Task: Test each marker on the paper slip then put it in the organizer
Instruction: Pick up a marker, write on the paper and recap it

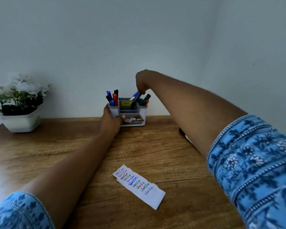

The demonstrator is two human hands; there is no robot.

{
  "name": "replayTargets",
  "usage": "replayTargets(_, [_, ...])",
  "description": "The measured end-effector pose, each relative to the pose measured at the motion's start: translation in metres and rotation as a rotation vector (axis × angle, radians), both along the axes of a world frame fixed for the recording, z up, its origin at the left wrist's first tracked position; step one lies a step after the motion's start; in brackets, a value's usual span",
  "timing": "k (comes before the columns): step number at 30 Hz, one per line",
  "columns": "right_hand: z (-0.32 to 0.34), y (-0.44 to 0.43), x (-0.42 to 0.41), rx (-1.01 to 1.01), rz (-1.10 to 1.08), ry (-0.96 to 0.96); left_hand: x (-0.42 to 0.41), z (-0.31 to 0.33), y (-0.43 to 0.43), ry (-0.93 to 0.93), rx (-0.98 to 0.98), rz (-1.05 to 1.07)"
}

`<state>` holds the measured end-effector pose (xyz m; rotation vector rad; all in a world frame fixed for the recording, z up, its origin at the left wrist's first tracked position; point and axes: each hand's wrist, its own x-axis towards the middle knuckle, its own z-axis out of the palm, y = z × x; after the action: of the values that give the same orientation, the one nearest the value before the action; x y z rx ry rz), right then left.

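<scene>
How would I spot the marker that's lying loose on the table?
Start at the wooden table and look right of the white organizer. Beside the right forearm lies a black marker, partly hidden by the arm. It alone lies flat on the wood; the others stand in the organizer or are held by the right hand.

You've got a wood-grain table [56,146] there, matt finish. Your organizer [143,111] is smooth white and grey plastic, with a glossy sticker [135,120] on its front. The marker [136,98] you pinch looks like smooth plastic. The paper slip [153,198] is matt and ragged-edged. Your sleeve [254,162] is printed cloth.
</scene>
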<state>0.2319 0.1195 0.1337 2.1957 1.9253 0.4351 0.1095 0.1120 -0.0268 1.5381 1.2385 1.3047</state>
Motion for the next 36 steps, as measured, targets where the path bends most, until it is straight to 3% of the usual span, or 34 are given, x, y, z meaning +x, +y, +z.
replayTargets(6, [0.025,-0.012,0.022,0.26,0.046,0.16,0.002,-0.001,0.0,-0.006,0.028,0.007])
replayTargets(14, [-0.023,-0.009,0.011,0.008,0.078,0.026,0.002,-0.001,-0.001,0.031,0.042,0.006])
replayTargets(20, [-0.046,0.001,0.014,-0.013,0.093,0.46,0.002,-0.001,-0.002,0.046,0.041,0.009])
replayTargets(23, [-0.027,-0.011,0.03,0.15,0.148,0.651,0.002,0.001,-0.004,0.055,0.034,0.016])
replayTargets(26, [-0.01,-0.039,0.05,0.292,0.196,0.725,0.0,0.001,-0.006,0.055,0.032,0.008])
replayTargets(31, [-0.031,-0.101,0.08,0.382,0.181,0.617,-0.001,0.005,-0.016,0.048,0.008,-0.007])
replayTargets(36, [-0.086,-0.173,0.1,0.279,0.003,0.565,-0.001,0.008,-0.033,0.055,-0.071,0.023])
